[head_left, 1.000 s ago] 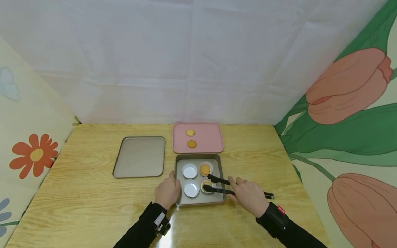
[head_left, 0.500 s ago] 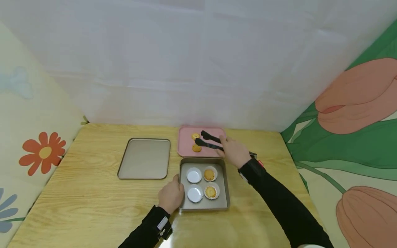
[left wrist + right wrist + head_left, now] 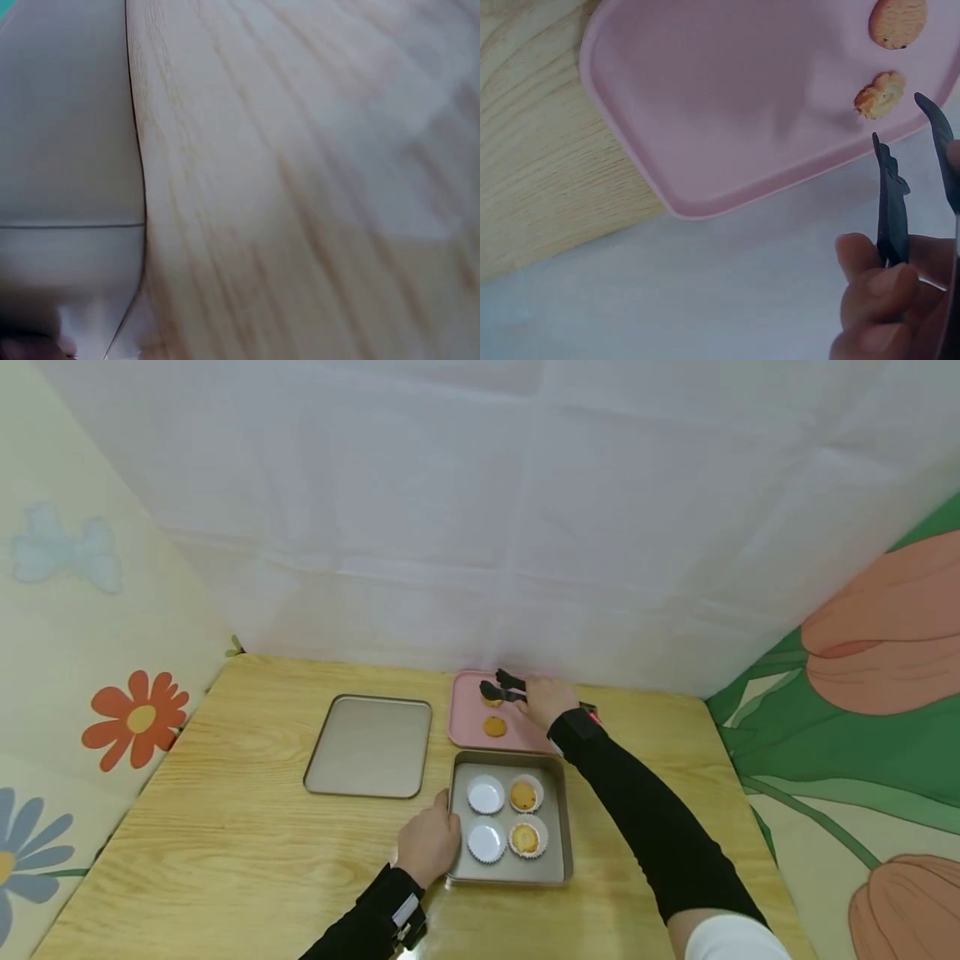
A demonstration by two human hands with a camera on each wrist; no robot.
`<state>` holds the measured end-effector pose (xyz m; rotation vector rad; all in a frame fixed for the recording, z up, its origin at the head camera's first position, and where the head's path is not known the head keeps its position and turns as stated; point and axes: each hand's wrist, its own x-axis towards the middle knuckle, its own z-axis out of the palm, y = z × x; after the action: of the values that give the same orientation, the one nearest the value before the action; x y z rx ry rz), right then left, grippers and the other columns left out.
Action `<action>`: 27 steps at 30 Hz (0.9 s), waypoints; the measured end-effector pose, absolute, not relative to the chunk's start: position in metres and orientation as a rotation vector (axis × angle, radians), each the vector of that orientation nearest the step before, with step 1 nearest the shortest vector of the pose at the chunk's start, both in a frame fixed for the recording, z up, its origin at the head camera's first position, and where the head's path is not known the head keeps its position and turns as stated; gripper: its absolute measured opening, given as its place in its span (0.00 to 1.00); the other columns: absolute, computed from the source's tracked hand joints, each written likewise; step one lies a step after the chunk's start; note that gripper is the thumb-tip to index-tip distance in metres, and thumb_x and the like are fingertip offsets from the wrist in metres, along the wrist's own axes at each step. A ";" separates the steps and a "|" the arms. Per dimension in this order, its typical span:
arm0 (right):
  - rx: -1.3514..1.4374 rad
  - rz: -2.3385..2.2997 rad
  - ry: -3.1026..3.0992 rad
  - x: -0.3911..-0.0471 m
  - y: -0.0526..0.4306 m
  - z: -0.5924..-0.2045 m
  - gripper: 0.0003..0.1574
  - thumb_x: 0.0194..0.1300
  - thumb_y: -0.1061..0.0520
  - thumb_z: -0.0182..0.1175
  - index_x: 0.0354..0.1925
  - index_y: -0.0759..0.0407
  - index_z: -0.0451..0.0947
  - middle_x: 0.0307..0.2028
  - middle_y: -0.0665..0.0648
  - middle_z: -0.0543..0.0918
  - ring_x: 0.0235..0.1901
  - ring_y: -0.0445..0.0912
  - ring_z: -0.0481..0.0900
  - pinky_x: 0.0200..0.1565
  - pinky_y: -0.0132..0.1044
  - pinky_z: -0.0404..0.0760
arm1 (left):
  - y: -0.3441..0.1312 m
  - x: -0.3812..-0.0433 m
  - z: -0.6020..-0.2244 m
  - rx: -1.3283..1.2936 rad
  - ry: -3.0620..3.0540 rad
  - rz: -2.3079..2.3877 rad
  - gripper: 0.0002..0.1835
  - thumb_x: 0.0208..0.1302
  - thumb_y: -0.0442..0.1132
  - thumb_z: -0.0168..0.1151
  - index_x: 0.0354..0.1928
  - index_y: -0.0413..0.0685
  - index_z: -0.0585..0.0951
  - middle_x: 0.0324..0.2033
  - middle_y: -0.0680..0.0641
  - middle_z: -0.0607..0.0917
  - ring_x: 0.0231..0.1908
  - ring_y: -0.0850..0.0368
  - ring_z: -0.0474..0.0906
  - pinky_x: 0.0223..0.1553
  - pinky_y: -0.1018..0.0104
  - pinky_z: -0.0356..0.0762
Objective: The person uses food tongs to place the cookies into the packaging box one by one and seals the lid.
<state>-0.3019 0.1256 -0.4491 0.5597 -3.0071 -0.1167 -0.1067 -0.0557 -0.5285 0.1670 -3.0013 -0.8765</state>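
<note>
My left hand [image 3: 429,842] holds the left rim of a square metal baking pan [image 3: 557,818]; the left wrist view shows mostly the pan's side [image 3: 71,135]. Inside stand two empty white paper cups on the left and, on the right, a cup with a round cookie [image 3: 522,795] and one with a paler cookie [image 3: 525,837]. My right hand [image 3: 551,700] grips black tongs [image 3: 892,202], their tips apart over the pink tray [image 3: 467,714]. Just off the tips lies a flower-shaped cookie [image 3: 880,95], partly hidden in the head view. Beside it is a round cookie [image 3: 898,22].
A flat, shallow metal tray [image 3: 367,747] lies left of the pink tray on the wooden table [image 3: 247,827]. A white cloth [image 3: 375,527] hangs behind the table's back edge, and printed flower panels flank both sides.
My right hand has carried the tongs from the cookie at the pan's right to the far flower-shaped cookie on the pink tray. My left hand stays on the pan rim.
</note>
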 end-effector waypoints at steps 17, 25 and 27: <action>0.636 -0.310 -2.846 -0.302 0.123 -0.458 0.24 0.55 0.40 0.59 0.25 0.61 0.78 0.22 0.57 0.81 0.23 0.51 0.80 0.25 0.43 0.76 | -0.055 -0.106 -0.529 0.188 -3.006 -0.892 0.25 0.60 0.43 0.44 0.58 0.41 0.71 0.33 0.36 0.85 0.28 0.40 0.81 0.24 0.51 0.73; 0.612 -0.341 -2.919 -0.302 0.124 -0.457 0.24 0.56 0.40 0.58 0.27 0.61 0.78 0.24 0.57 0.82 0.25 0.50 0.80 0.29 0.42 0.77 | -0.054 -0.105 -0.527 0.192 -3.016 -0.895 0.25 0.60 0.43 0.44 0.59 0.41 0.71 0.33 0.36 0.85 0.28 0.40 0.81 0.24 0.51 0.73; 0.617 -0.335 -2.930 -0.303 0.124 -0.457 0.23 0.57 0.41 0.58 0.27 0.61 0.78 0.24 0.57 0.82 0.25 0.50 0.80 0.29 0.42 0.77 | -0.055 -0.105 -0.528 0.191 -3.016 -0.896 0.25 0.60 0.43 0.44 0.59 0.41 0.71 0.33 0.36 0.85 0.28 0.40 0.81 0.24 0.51 0.72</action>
<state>-0.3028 0.1237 -0.4570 0.6174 -2.9298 -0.3350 -0.1054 -0.0546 -0.5277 0.1911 -3.0163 -0.8959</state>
